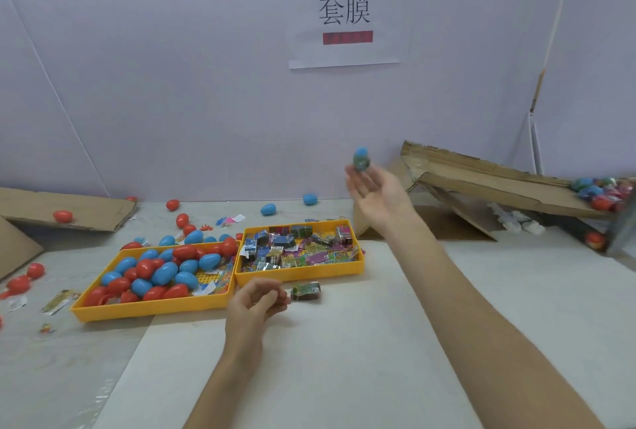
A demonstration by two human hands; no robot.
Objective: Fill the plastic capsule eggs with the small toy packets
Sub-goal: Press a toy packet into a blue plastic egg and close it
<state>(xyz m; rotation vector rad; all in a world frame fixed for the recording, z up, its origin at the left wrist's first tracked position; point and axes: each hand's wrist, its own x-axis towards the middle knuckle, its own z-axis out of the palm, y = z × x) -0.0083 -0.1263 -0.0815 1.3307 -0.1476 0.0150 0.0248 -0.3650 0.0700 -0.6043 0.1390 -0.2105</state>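
White table against a pale wall, two yellow trays side by side, both hands out.
Loose red eggs lie at far left, then the egg tray, heaped with red and blue eggs, touching the packet tray full of toy packets. The left hand curls its fingers at the edge of one packet on the table; whether it pinches it is unclear. The right hand is raised palm up, fingers loose, with a blurred blue egg at its fingertips. A cardboard chute holds more eggs at far right.
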